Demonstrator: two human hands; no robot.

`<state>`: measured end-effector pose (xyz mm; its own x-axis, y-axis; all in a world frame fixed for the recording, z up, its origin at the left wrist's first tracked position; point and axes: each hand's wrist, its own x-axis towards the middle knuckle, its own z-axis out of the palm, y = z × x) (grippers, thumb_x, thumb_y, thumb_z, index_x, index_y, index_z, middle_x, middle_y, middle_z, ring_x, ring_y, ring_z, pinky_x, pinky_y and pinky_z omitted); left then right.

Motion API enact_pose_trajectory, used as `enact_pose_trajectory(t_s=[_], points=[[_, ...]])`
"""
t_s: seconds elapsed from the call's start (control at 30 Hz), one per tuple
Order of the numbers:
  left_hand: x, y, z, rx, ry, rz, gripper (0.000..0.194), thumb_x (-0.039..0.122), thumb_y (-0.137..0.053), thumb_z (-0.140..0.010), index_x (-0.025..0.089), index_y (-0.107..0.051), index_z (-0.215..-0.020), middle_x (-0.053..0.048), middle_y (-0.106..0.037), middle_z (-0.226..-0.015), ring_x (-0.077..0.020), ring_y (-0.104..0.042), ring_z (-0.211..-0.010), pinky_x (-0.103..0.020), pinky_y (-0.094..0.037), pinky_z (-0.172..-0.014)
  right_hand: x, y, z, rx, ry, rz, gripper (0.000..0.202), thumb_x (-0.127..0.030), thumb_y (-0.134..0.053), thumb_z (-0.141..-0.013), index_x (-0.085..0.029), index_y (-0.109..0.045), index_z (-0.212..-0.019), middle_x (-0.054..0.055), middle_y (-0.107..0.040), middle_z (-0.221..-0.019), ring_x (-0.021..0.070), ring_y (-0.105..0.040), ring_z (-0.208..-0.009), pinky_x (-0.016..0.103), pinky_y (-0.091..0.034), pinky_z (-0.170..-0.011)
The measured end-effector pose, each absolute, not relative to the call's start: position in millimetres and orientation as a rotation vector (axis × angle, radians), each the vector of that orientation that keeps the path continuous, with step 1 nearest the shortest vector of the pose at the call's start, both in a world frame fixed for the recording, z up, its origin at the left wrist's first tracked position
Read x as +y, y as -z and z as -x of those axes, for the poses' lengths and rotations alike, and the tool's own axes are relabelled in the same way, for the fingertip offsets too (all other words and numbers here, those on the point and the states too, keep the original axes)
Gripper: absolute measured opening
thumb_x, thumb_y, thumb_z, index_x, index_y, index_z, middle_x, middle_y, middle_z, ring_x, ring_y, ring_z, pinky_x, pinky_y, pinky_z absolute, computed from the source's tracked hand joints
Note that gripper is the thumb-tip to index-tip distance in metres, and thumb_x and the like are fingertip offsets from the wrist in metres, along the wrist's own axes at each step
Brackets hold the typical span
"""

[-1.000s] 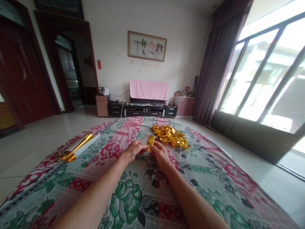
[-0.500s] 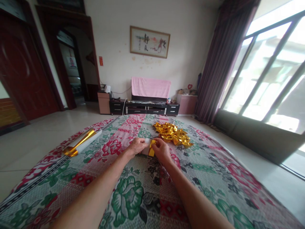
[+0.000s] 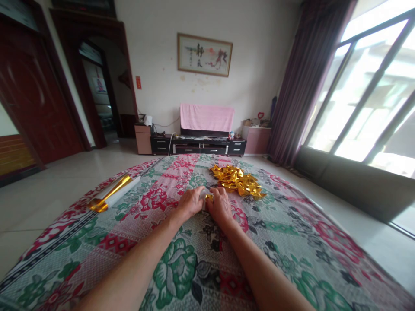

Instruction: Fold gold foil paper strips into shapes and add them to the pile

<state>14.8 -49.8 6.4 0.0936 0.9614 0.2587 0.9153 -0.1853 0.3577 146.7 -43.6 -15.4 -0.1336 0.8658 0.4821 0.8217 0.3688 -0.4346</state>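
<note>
Between my two hands, low over the patterned cloth, is a small piece of gold foil paper [image 3: 209, 197] with a pale back; most of it is covered by my fingers. My left hand [image 3: 192, 201] grips its pale left side, fingers closed. On the gold side my right hand [image 3: 220, 204] is closed over it, fingers bent downward. Just beyond my right hand lies a heap of folded gold foil pieces [image 3: 239, 180]. Off to the left, a loosely rolled stack of gold foil sheets [image 3: 113, 194] with pale backs rests on the cloth.
A flowered cloth [image 3: 175, 272] in green, red and grey covers the round-edged table. Past its far edge stands a low black TV cabinet [image 3: 204, 147], with a pink towel [image 3: 207, 116] over the screen. A curtain [image 3: 295, 86] and windows are on the right.
My hands have drawn closer together, and my right hand has turned over the gold foil paper, so less of it shows. The view has shifted slightly; the heap and the roll lie as before.
</note>
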Motion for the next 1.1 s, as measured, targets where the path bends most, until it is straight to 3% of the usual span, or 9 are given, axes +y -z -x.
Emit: enact_pose_trajectory(t_s=[0.07, 0.17, 0.37, 0.5, 0.77, 0.87, 1.0, 1.1], points=[[-50.4, -6.0, -13.9, 1.939, -0.631, -2.274, 0.051, 0.021, -0.05, -0.075, 0.024, -0.046, -0.127, -0.004, -0.068, -0.085, -0.0177, -0.062, -0.082, -0.025, -0.044, -0.073, -46.3, 12.3, -146.8, -2.013, -0.067, 1.449, 0.021, -0.02, -0.047, -0.08, -0.018, -0.063, -0.092, 0.008, -0.054, -0.102, 0.0193, -0.049, -0.092, 0.026, -0.038, -0.079], [-49.5, -5.0, -12.7, 1.95, -0.611, -2.268, 0.053, 0.02, -0.051, -0.075, 0.023, -0.045, -0.128, -0.004, -0.068, -0.089, -0.0173, -0.061, -0.084, -0.024, -0.043, -0.075, -49.1, 8.5, -147.2, -2.107, -0.067, 1.451, 0.024, -0.022, -0.042, -0.085, -0.019, -0.065, -0.079, 0.007, -0.056, -0.095, 0.0181, -0.048, -0.089, 0.025, -0.037, -0.075], [-45.5, -2.4, -11.1, 1.931, -0.672, -2.292, 0.04, 0.022, -0.051, -0.077, 0.022, -0.056, -0.117, -0.006, -0.063, -0.105, -0.0181, -0.056, -0.095, -0.025, -0.042, -0.083, -50.0, 8.5, -148.7, -2.15, -0.073, 1.463, 0.026, -0.024, -0.041, -0.087, -0.02, -0.066, -0.084, 0.007, -0.058, -0.092, 0.0172, -0.049, -0.087, 0.024, -0.035, -0.073], [-45.5, -0.7, -7.8, 1.908, -0.645, -2.353, 0.03, 0.02, -0.049, -0.079, 0.023, -0.064, -0.104, -0.006, -0.063, -0.097, -0.018, -0.055, -0.094, -0.025, -0.041, -0.083, -49.8, 9.8, -150.1, -2.179, -0.049, 1.439, 0.025, -0.024, -0.042, -0.087, -0.019, -0.066, -0.086, 0.008, -0.057, -0.092, 0.0167, -0.049, -0.086, 0.025, -0.034, -0.077], [-35.7, 0.6, -8.7, 1.975, -0.754, -2.21, 0.029, 0.024, -0.047, -0.08, 0.022, -0.066, -0.102, -0.007, -0.067, -0.097, -0.0174, -0.06, -0.089, -0.024, -0.043, -0.079, -47.9, 11.8, -151.8, -2.207, -0.049, 1.367, 0.026, -0.021, -0.04, -0.087, -0.018, -0.065, -0.084, 0.007, -0.057, -0.091, 0.0154, -0.049, -0.087, 0.025, -0.033, -0.08], [-25.8, -5.2, -10.3, 2.042, -0.698, -2.07, 0.027, 0.023, -0.053, -0.074, 0.02, -0.069, -0.096, -0.007, -0.069, -0.091, -0.0185, -0.062, -0.085, -0.024, -0.043, -0.073, -48.3, 11.1, -150.8, -2.191, -0.048, 1.399, 0.024, -0.022, -0.041, -0.087, -0.018, -0.065, -0.085, 0.006, -0.057, -0.092, 0.0157, -0.049, -0.087, 0.025, -0.034, -0.079], [-14.4, -11.4, -10.4, 2.054, -0.568, -2.0, 0.015, 0.017, -0.058, -0.063, 0.018, -0.072, -0.068, -0.006, -0.069, -0.069, -0.0195, -0.063, -0.072, -0.022, -0.042, -0.061, -49.0, 11.1, -150.2, -2.193, -0.049, 1.424, 0.023, -0.024, -0.042, -0.087, -0.019, -0.064, -0.086, 0.006, -0.056, -0.095, 0.0162, -0.048, -0.087, 0.025, -0.035, -0.076], [-9.4, -10.7, -9.9, 2.056, -0.573, -1.955, 0.016, 0.015, -0.059, -0.059, 0.019, -0.072, -0.067, -0.006, -0.07, -0.068, -0.0186, -0.062, -0.069, -0.021, -0.04, -0.058, -49.1, 13.2, -150.2, -2.188, -0.036, 1.418, 0.024, -0.026, -0.041, -0.088, -0.02, -0.064, -0.086, 0.006, -0.056, -0.095, 0.0165, -0.048, -0.087, 0.025, -0.035, -0.073]])
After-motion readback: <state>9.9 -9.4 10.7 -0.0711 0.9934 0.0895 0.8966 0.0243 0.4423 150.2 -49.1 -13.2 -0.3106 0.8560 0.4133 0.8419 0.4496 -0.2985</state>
